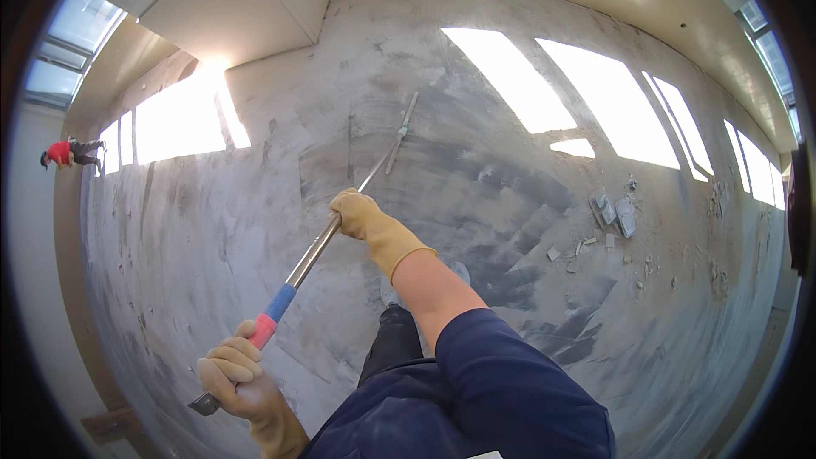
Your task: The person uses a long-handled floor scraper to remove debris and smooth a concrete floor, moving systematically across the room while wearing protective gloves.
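My left hand [236, 373], in a tan rubber glove, is closed round the red grip at the lower end of a long metal pole [312, 256]. A blue band lies just above that grip, and a dark end piece sticks out below the hand. Farther up, my right hand [354, 209], gloved alike, is closed round the pole's middle. At the pole's far end a long narrow floor-squeegee-like head [410, 113], joined by a greenish fitting, lies on the dusty grey concrete floor [357, 159]. Dark smears spread about the head.
Plastic containers [625, 217] lie on the floor at right, among scattered debris [590, 243]. A boxed-in wall section [255, 6] juts out at upper left. Far left, a person in red [60, 153] bends forward. Bright sunlight patches [612, 102] fall across the floor. My shoes are below me.
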Motion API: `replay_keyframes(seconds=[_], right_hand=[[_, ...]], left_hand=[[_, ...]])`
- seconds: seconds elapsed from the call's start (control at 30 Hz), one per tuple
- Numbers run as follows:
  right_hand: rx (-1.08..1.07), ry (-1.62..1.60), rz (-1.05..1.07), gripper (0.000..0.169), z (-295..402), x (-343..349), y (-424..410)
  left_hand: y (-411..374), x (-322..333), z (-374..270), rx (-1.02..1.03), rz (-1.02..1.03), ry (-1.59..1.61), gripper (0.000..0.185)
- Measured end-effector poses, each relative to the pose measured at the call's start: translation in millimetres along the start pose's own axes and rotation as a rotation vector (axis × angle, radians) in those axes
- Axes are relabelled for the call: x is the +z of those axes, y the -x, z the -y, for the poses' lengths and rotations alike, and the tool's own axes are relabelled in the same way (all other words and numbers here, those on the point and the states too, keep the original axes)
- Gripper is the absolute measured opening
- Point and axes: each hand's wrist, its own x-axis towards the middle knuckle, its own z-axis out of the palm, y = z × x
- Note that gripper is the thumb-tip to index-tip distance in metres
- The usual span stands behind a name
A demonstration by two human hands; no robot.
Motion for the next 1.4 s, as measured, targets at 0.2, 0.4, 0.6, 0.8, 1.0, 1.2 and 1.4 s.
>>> replay_keyframes(seconds=[0.2,0.4,0.6,0.8,1.0,1.2,1.4], right_hand=[[0.344,0.074,-0.002,0.013,-67.2,-90.3,92.4],[0.547,0.04,-0.242,0.013,-104.8,-153.2,200.1],[0.669,0.083,-0.194,0.012,-144.5,-179.2,291.1],[0.586,0.092,-0.127,0.024,-103.8,-216.7,256.4],[0.321,0.073,-0.172,0.019,-87.1,-240.1,117.3],[0.36,0.131,0.108,0.011,-153.6,-255.6,-15.2],[0.458,0.014,-0.195,0.011,-210.5,-282.8,-25.9]], left_hand=[[-6.3,46.9,15.0,-0.085,0.265,0.243,0.048],[7.9,131.2,16.1,-0.187,0.387,0.323,0.046],[21.7,187.4,17.5,-0.295,0.585,0.368,0.049],[-11.8,181.7,-7.8,-0.139,0.661,0.435,0.051],[-43.1,156.3,-23.8,0.01,0.359,0.309,0.048],[-88.9,229.3,32.5,0.082,0.278,0.072,0.048],[-180.3,286.1,69.2,-0.002,0.477,0.23,0.048]])
